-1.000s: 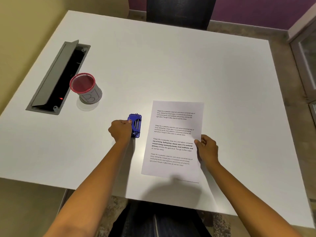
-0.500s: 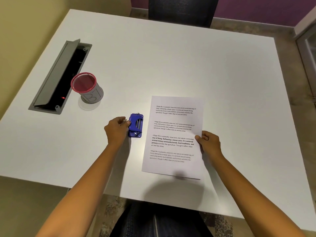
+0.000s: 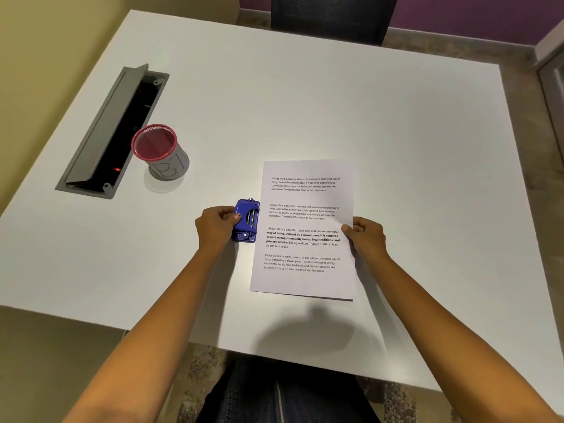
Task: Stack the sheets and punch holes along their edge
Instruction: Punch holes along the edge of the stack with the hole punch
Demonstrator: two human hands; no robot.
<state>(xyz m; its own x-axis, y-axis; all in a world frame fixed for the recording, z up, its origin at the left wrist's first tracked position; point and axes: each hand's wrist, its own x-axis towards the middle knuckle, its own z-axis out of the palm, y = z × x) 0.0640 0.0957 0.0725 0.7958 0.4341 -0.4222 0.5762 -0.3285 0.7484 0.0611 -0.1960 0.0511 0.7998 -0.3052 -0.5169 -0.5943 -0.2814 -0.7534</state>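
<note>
A stack of white printed sheets [image 3: 305, 230] lies on the white table [image 3: 335, 111], near its front edge. A small blue hole punch [image 3: 246, 220] sits at the middle of the stack's left edge, its mouth touching that edge. My left hand [image 3: 215, 225] grips the punch from its left side, thumb on top. My right hand [image 3: 365, 236] pinches the right edge of the sheets at mid-height. How many sheets the stack holds cannot be told.
A grey mesh pen cup with a red rim [image 3: 161, 152] stands to the left, beyond the punch. Behind it an open grey cable hatch [image 3: 113, 132] is sunk into the table. A dark chair [image 3: 332, 16] stands at the far side.
The blue punch and the left edge of the sheets have come together: a gap lay between them earlier and now they touch. Both hands keep their holds.
</note>
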